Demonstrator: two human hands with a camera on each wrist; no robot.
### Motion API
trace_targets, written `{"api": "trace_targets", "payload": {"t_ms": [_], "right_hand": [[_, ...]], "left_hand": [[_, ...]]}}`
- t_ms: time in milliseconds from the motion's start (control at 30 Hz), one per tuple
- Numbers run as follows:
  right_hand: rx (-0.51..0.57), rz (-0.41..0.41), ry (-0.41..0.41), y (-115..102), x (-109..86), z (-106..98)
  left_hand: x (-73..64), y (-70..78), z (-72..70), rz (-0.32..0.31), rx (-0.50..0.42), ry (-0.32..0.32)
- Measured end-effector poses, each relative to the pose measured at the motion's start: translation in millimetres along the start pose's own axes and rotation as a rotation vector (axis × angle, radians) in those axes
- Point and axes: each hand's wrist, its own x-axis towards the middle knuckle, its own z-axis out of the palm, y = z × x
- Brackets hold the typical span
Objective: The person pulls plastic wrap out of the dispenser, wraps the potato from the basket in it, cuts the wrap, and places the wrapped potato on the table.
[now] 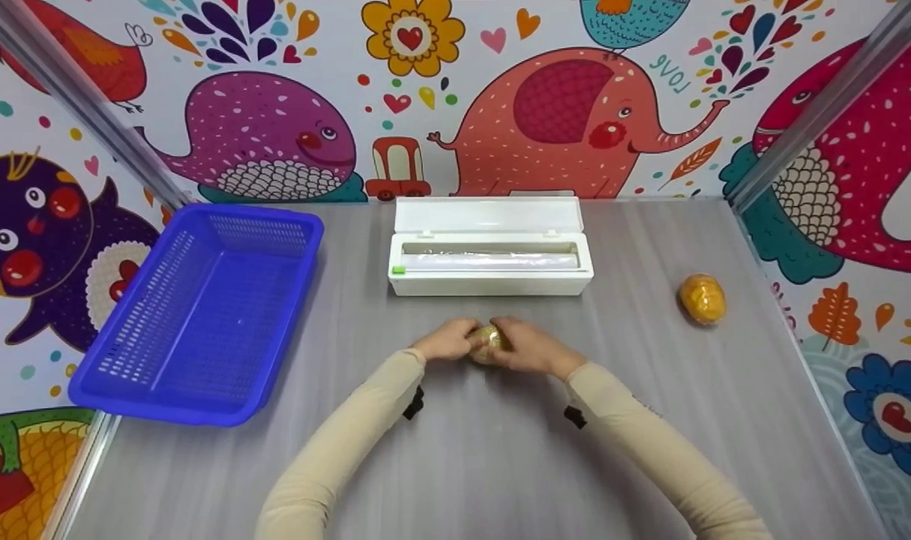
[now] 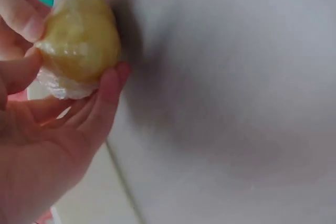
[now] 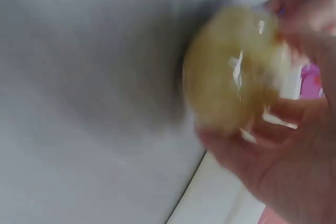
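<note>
Both hands hold a rounded, pale yellow fruit-like thing [image 1: 488, 346] in clear plastic film, low over the table in front of the wrap box. My left hand [image 1: 446, 341] grips it from the left, and the left wrist view shows its fingers curled under the thing [image 2: 81, 38] and the thumb at the film. From the other side my right hand [image 1: 536, 348] grips it, fingers curled around the lower part. Film glints on the thing [image 3: 231, 72] in the right wrist view, which is slightly blurred. Its exact kind cannot be told.
A white cling film box [image 1: 492, 283] stands behind the hands, lid raised, a film roll [image 1: 492, 261] inside. At left is a blue plastic basket [image 1: 271, 375]. Another film-wrapped, orange-yellow thing [image 1: 702, 299] lies at right. Patterned walls [image 1: 425, 90] enclose the grey table [image 1: 485, 480].
</note>
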Motion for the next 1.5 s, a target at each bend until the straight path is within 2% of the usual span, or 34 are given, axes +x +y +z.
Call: {"api": "trace_targets", "payload": {"t_ms": [133, 200, 300, 400, 567, 700, 800, 900, 1000, 1067, 1133, 1233, 1300, 1367, 1500], "right_hand": [[-0.135, 0.018, 0.081, -4, 3.9, 18], [-0.180, 0.024, 0.140, -3, 7.8, 25], [-0.206, 0.019, 0.204, 1, 13.6, 32], [-0.201, 0.024, 0.216, 1, 17.3, 35], [-0.165, 0.119, 0.215, -7, 15.9, 35], [-0.178, 0.187, 0.245, -14, 13.6, 37], [-0.196, 0.159, 0.274, -12, 14.7, 39], [-0.160, 0.109, 0.273, -8, 15.9, 37], [-0.115, 0.111, 0.265, -9, 16.0, 35], [-0.169, 0.141, 0.309, -11, 15.3, 37], [-0.269, 0.183, 0.372, -16, 14.4, 39], [-0.426, 0.228, 0.457, -22, 13.5, 42], [-0.449, 0.227, 0.468, -23, 13.1, 43], [-0.428, 0.207, 0.465, -21, 13.4, 43], [-0.312, 0.180, 0.443, -15, 12.4, 42]], "left_hand": [[1.4, 3.7, 0.7, -0.108, -0.032, 0.029], [1.5, 8.5, 2.3, -0.128, -0.027, 0.053], [1.1, 12.8, 4.3, -0.126, 0.006, 0.070], [2.1, 9.2, 4.4, -0.107, 0.012, 0.069], [7.6, -1.8, 3.6, -0.081, -0.023, 0.063], [7.7, -0.8, 5.2, -0.078, -0.039, 0.081], [3.7, 4.2, 7.2, -0.068, -0.032, 0.075], [-0.2, 9.3, 10.4, -0.068, 0.015, 0.062], [0.4, 12.1, 15.2, -0.069, 0.096, 0.108], [2.5, 13.3, 18.3, -0.070, 0.134, 0.155], [5.4, 13.7, 20.3, -0.068, 0.155, 0.192], [7.8, 14.9, 20.6, -0.093, 0.149, 0.203], [9.0, 15.5, 20.7, -0.118, 0.140, 0.211], [9.3, 16.1, 20.5, -0.148, 0.122, 0.222], [10.6, 16.4, 20.5, -0.173, 0.085, 0.232]]}}
